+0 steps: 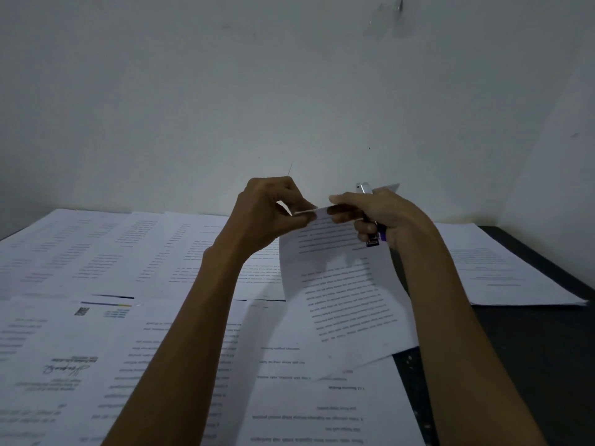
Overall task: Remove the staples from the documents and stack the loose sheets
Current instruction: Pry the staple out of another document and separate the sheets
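Pinching the top edge of a document [338,284] with left hand [270,214] and right hand [386,217], close together, raised above the table [531,333]. Gripping also, in the right palm, a small purple-and-metal tool [373,241]. Hanging from the fingers over loose sheets [128,252] spread below. Off to the right, well apart, a neat stack of paper [502,268]; behind, a pale wall [289,91]

A white printed document [341,284] hangs above the worktop [531,349], its top edge pinched between the left grip [273,214] and the right grip [380,217], its lower part curling down. The right grip also holds a silver-and-purple staple tool [375,241]. Loose printed sheets [128,252] lie spread at left, and a neat stack [515,275] lies at right.
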